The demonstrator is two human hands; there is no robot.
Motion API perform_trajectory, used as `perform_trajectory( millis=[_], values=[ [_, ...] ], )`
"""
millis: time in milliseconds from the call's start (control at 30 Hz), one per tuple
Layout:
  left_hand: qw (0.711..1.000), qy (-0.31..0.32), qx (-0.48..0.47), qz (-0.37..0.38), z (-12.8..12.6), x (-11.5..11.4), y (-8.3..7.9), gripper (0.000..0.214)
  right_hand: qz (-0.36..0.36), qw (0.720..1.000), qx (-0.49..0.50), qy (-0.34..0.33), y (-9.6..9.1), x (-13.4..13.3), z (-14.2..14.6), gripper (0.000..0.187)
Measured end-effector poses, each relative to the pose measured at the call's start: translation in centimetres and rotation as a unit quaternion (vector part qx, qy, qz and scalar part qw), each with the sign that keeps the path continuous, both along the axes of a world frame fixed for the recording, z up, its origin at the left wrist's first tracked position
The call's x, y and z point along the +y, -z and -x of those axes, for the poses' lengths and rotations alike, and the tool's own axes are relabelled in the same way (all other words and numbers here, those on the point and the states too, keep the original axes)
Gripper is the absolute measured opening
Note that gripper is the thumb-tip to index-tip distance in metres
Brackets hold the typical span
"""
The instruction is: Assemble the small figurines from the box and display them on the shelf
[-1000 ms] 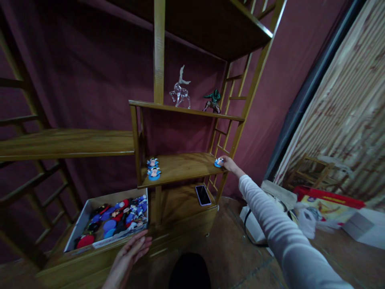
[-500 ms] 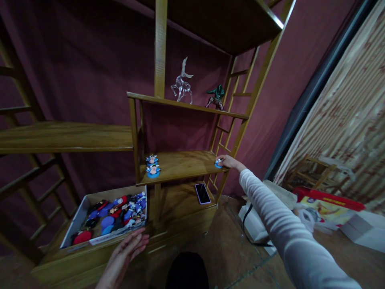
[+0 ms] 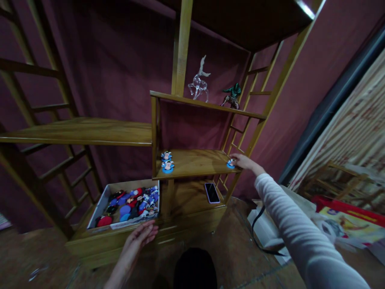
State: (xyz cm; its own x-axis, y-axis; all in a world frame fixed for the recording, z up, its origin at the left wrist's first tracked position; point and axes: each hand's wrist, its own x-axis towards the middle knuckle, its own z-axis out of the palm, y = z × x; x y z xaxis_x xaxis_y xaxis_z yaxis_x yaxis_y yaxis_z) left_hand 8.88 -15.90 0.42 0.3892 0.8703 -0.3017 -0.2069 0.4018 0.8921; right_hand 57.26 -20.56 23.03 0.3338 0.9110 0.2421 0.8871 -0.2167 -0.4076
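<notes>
My right hand (image 3: 242, 160) reaches to the right end of the middle shelf (image 3: 198, 162), its fingers closed on a small figurine (image 3: 231, 163) with a blue round base. The figurine stands upright on the shelf near the front edge. At the shelf's left end are two similar figurines, a front one (image 3: 167, 167) and a back one (image 3: 166, 155), one behind the other. My left hand (image 3: 141, 236) hangs open and holds nothing, just in front of a cardboard box (image 3: 104, 200) full of jumbled figurines (image 3: 132, 204) in red, blue and black.
A phone (image 3: 212, 193) lies on the lower shelf. Above, a clear glass deer (image 3: 199, 82) and a green-and-brown figure (image 3: 231, 96) stand on the upper shelf. White boxes (image 3: 264, 228) and a red-edged package (image 3: 349, 216) sit on the floor at right.
The view has swung left, so everything sits further right in the picture. My right hand stays at the figurine on the shelf; my left hand remains open by the box.
</notes>
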Motion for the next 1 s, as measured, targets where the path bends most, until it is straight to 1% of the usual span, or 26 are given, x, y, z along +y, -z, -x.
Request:
perform_trajectory(
  millis=[67,100,133,167,200,267,300,333,400,433,500,533,567,667,733,833,933,1000],
  values=[
    [0.999,-0.039,-0.001,-0.004,0.5,0.3,0.2,0.046,-0.078,0.996,-0.050,-0.014,-0.6,-2.0,2.0,0.031],
    [0.998,-0.070,-0.004,-0.005,0.8,0.6,0.3,0.043,-0.125,0.990,-0.055,-0.022,-0.4,-3.0,3.4,0.029],
    [0.993,-0.115,-0.012,-0.008,1.2,0.9,0.4,0.040,-0.154,0.987,-0.037,-0.041,0.1,-4.0,5.1,0.030],
    [0.986,-0.166,-0.025,-0.011,1.6,1.2,0.4,0.035,-0.162,0.985,-0.001,-0.066,1.0,-4.8,7.1,0.031],
    [0.974,-0.225,-0.035,-0.009,2.0,1.7,0.2,0.029,-0.150,0.983,0.046,-0.095,2.2,-5.5,9.2,0.031],
    [0.939,-0.339,-0.055,-0.003,2.9,2.9,-0.3,0.022,-0.079,0.975,0.140,-0.154,5.6,-6.1,13.9,0.033],
    [0.929,-0.364,-0.068,0.001,3.4,3.7,-0.7,0.021,-0.045,0.966,0.182,-0.179,7.5,-6.0,16.4,0.032],
    [0.923,-0.375,-0.082,0.001,3.8,4.6,-1.1,0.020,-0.014,0.955,0.216,-0.200,9.4,-5.6,18.8,0.031],
    [0.912,-0.400,-0.094,0.001,4.5,6.4,-1.8,0.019,0.029,0.931,0.271,-0.242,13.1,-3.8,23.6,0.028],
    [0.908,-0.406,-0.102,-0.003,4.8,7.3,-2.0,0.019,0.038,0.918,0.296,-0.262,14.7,-2.5,25.8,0.027],
    [0.899,-0.425,-0.110,-0.009,5.4,8.9,-2.2,0.020,0.053,0.891,0.347,-0.287,17.6,0.8,29.5,0.028],
    [0.894,-0.433,-0.113,-0.008,5.7,9.5,-2.1,0.020,0.051,0.884,0.364,-0.290,18.9,2.7,31.0,0.028],
    [0.890,-0.441,-0.114,-0.002,6.0,10.2,-2.0,0.021,0.044,0.885,0.366,-0.286,20.1,4.7,32.3,0.027],
    [0.880,-0.457,-0.121,0.041,7.2,11.7,-1.3,0.023,0.019,0.906,0.344,-0.246,23.1,10.3,34.9,0.023],
    [0.877,-0.458,-0.130,0.061,8.0,12.5,-1.0,0.023,0.021,0.922,0.316,-0.224,24.6,13.3,36.0,0.022],
    [0.882,-0.446,-0.137,0.061,8.8,13.4,-1.1,0.022,0.048,0.949,0.229,-0.213,25.8,16.0,37.2,0.023],
    [0.896,-0.423,-0.127,0.049,9.1,14.1,-1.4,0.019,0.075,0.964,0.107,-0.231,26.0,17.2,38.1,0.026],
    [0.909,-0.407,-0.090,0.017,9.1,14.6,-1.3,0.017,0.092,0.969,0.028,-0.228,26.1,17.4,38.5,0.029]
  ],
)
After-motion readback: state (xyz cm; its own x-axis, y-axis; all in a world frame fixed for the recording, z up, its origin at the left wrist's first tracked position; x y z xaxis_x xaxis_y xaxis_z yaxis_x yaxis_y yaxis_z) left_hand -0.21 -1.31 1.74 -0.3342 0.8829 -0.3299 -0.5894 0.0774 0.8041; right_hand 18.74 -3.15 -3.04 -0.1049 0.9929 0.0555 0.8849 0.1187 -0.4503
